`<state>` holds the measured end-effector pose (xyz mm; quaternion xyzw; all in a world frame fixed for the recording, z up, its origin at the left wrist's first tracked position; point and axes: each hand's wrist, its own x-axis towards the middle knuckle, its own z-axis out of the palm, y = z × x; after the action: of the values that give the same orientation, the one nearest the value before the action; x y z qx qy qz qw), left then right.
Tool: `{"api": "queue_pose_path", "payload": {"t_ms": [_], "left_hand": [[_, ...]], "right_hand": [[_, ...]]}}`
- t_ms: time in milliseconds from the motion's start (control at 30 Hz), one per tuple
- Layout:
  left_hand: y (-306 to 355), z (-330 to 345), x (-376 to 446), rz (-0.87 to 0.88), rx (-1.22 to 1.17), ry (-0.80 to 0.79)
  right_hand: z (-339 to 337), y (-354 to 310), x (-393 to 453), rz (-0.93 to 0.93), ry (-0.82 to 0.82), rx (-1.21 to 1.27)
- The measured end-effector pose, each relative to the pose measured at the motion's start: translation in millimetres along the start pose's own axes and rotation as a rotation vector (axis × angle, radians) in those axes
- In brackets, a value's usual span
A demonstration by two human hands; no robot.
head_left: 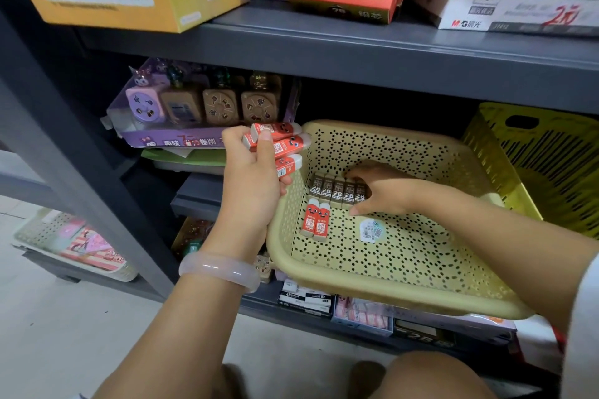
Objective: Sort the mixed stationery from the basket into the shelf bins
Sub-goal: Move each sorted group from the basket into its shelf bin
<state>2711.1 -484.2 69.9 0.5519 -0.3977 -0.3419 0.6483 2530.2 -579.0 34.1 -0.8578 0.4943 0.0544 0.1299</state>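
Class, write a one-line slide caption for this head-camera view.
Left hand holds red erasers while right hand reaches for 2B packs in the basket.

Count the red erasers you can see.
5. Three red erasers are held in the left hand, just left of the beige basket. Two lie side by side on the basket floor, below the row of brown 2B packs. More may be hidden behind the fingers.
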Motion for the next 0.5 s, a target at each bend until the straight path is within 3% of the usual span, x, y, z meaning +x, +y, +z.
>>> {"api": "queue_pose_path", "payload": {"t_ms": [167, 233, 300, 367, 433, 500], "left_hand": [[0.0, -0.2, -0.1, 0.007, 0.012, -0.005], [0.1, 0.3, -0.5, 0.017, 0.011, -0.006], [0.0, 1.5, -1.6, 0.02, 0.0, -0.014], [-0.4, 2.3, -2.6, 0.023, -0.001, -0.026], [-0.3, 3.2, -3.0, 0.028, 0.015, -0.034], [0.0, 3.6, -3.5, 0.03, 0.018, -0.041]], "right_hand": [[-4.4, -3.6, -5.4, 0.006, -0.026, -0.015], [-12.6, -12.7, -9.2, 0.005, 0.094, 0.019], [-24.7, -29.9, -13.2, 0.052, 0.242, 0.448], [-34.9, -50.2, -16.8, 0.043, 0.205, 1.063], [-38.2, -65.1, -18.9, -0.052, 0.17, 1.315], [-37.4, -74.0, -18.2, -0.072, 0.216, 1.398]]}}
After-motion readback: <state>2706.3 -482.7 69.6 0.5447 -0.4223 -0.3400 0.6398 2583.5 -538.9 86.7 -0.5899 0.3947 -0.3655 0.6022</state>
